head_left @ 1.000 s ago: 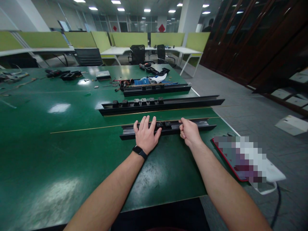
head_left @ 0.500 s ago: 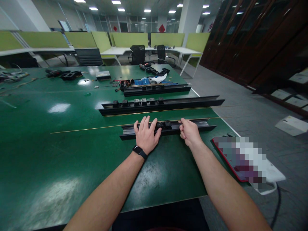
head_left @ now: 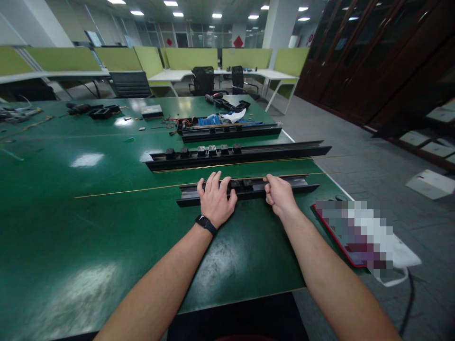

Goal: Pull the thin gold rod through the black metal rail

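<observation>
A short black metal rail (head_left: 192,193) lies across the green table (head_left: 88,227) close in front of me, with small black blocks (head_left: 241,183) seated in its channel. My left hand (head_left: 215,199) rests flat on the rail, fingers stretched over it, a black watch on the wrist. My right hand (head_left: 280,194) is closed, its fingers curled over the rail's near edge just right of the blocks.
A longer black rail (head_left: 277,151) with several blocks lies behind the first. A third rail (head_left: 231,132) with blue parts and wires lies further back. Tools and boxes (head_left: 99,111) sit at the far left. A red-edged tray (head_left: 341,237) sits at the table's right edge.
</observation>
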### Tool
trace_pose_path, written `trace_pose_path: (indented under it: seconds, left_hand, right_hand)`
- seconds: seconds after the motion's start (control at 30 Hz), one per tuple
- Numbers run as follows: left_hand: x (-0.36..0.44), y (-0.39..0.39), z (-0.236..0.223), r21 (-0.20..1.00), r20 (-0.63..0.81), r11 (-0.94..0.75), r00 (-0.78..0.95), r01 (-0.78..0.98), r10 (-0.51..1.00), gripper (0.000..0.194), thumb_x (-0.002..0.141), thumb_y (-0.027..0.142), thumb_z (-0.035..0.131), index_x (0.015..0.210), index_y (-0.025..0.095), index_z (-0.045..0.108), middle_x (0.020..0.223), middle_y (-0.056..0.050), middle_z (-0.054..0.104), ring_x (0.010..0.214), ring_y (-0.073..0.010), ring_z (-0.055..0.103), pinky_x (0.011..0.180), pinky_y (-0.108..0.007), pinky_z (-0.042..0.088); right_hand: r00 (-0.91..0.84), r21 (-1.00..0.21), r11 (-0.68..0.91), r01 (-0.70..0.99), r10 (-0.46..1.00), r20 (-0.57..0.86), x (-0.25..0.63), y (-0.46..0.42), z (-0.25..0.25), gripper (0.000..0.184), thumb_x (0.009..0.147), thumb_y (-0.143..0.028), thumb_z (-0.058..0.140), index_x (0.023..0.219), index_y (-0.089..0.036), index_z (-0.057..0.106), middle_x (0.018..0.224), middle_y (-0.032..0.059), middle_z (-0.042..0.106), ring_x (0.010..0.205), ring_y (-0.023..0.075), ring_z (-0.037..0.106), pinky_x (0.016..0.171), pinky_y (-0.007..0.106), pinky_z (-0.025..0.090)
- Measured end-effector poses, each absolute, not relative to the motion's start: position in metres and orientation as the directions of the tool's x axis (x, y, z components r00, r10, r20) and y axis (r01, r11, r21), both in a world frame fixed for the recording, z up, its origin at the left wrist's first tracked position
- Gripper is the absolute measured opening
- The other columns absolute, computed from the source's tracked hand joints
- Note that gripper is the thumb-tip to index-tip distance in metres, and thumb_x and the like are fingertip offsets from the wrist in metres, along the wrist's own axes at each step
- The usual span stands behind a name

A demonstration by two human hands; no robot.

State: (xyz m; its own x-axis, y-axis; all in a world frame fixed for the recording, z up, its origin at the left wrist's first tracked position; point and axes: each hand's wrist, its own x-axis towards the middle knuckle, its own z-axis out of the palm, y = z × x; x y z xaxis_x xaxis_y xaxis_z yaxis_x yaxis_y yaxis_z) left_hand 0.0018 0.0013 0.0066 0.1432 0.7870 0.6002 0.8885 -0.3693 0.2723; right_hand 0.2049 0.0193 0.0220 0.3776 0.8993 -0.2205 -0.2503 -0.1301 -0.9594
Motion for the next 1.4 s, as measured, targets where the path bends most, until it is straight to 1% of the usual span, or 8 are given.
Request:
trace_pose_path:
  seconds: [0.23, 0.4, 0.7, 1.0, 1.07, 1.23, 1.4]
  left_hand:
    - [0.002, 0.0011, 0.0071, 0.271, 0.593, -0.363, 0.142, 0.892, 0.793, 0.023, 0.097, 0.036, 0.056, 0.114, 0.026, 0.066, 0.152, -0.013, 0.056, 0.148, -0.0306, 0.043, 0.125, -0.06, 0.018]
    - [0.0015, 0.0024, 0.0048, 0.26, 0.601, -0.366, 0.147, 0.894, 0.785, 0.027, 0.098, 0.041, 0.056, 0.116, 0.025, 0.066, 0.151, -0.014, 0.056, 0.147, -0.0313, 0.044, 0.124, -0.06, 0.019]
    - [0.0003, 0.0016, 0.0059, 0.23, 0.602, -0.371, 0.169, 0.9, 0.781, 0.028, 0.099, 0.043, 0.055, 0.117, 0.026, 0.07, 0.152, -0.015, 0.055, 0.146, -0.0321, 0.045, 0.123, -0.061, 0.019]
    - [0.001, 0.0014, 0.0058, 0.262, 0.606, -0.377, 0.153, 0.888, 0.781, 0.027, 0.098, 0.043, 0.057, 0.115, 0.026, 0.07, 0.15, -0.013, 0.057, 0.145, -0.0319, 0.046, 0.125, -0.06, 0.018]
    - [0.0012, 0.0015, 0.0055, 0.268, 0.607, -0.377, 0.148, 0.887, 0.781, 0.029, 0.098, 0.043, 0.056, 0.118, 0.026, 0.069, 0.15, -0.012, 0.058, 0.145, -0.0311, 0.046, 0.125, -0.059, 0.017]
    - [0.0008, 0.0023, 0.0045, 0.271, 0.607, -0.382, 0.151, 0.883, 0.781, 0.046, 0.099, 0.046, 0.055, 0.139, 0.023, 0.059, 0.148, -0.014, 0.059, 0.144, -0.0318, 0.047, 0.126, -0.059, 0.016]
    - [0.0, 0.0027, 0.0042, 0.242, 0.598, -0.377, 0.169, 0.894, 0.784, 0.047, 0.099, 0.046, 0.055, 0.141, 0.025, 0.06, 0.149, -0.014, 0.059, 0.144, -0.0332, 0.047, 0.125, -0.06, 0.017]
  right_hand:
    - [0.378, -0.962, -0.119, -0.244, 0.902, -0.207, 0.205, 0.0196, 0.0209, 0.019, 0.094, -0.035, 0.064, 0.09, -0.017, 0.062, 0.048, -0.0065, 0.05, 0.025, 0.0047, 0.029, 0.027, 0.017, 0.017]
    - [0.376, -0.962, -0.117, -0.246, 0.904, -0.205, 0.205, 0.0197, 0.0198, 0.021, 0.093, -0.038, 0.066, 0.091, -0.017, 0.062, 0.048, -0.0068, 0.05, 0.025, 0.0046, 0.029, 0.027, 0.017, 0.016]
    - [0.371, -0.962, -0.126, -0.242, 0.904, -0.212, 0.2055, 0.0192, 0.0211, 0.02, 0.094, -0.037, 0.065, 0.091, -0.017, 0.062, 0.049, -0.0063, 0.051, 0.025, 0.005, 0.03, 0.027, 0.017, 0.017]
    - [0.373, -0.963, -0.124, -0.24, 0.904, -0.209, 0.2054, 0.0191, 0.0216, 0.021, 0.093, -0.038, 0.067, 0.091, -0.017, 0.062, 0.049, -0.0063, 0.05, 0.025, 0.0045, 0.03, 0.027, 0.017, 0.018]
    - [0.372, -0.962, -0.123, -0.242, 0.904, -0.209, 0.2052, 0.0185, 0.0222, 0.021, 0.093, -0.038, 0.067, 0.091, -0.017, 0.062, 0.049, -0.0063, 0.05, 0.026, 0.0045, 0.03, 0.027, 0.017, 0.018]
    - [0.355, -0.965, -0.118, -0.235, 0.913, -0.198, 0.2049, 0.0176, 0.023, 0.021, 0.094, -0.036, 0.066, 0.089, -0.016, 0.064, 0.049, -0.006, 0.05, 0.026, 0.0044, 0.03, 0.027, 0.017, 0.017]
    - [0.364, -0.964, -0.13, -0.231, 0.908, -0.209, 0.2044, 0.0187, 0.0222, 0.025, 0.093, -0.041, 0.068, 0.089, -0.016, 0.063, 0.048, -0.0063, 0.05, 0.026, 0.0043, 0.029, 0.027, 0.017, 0.017]
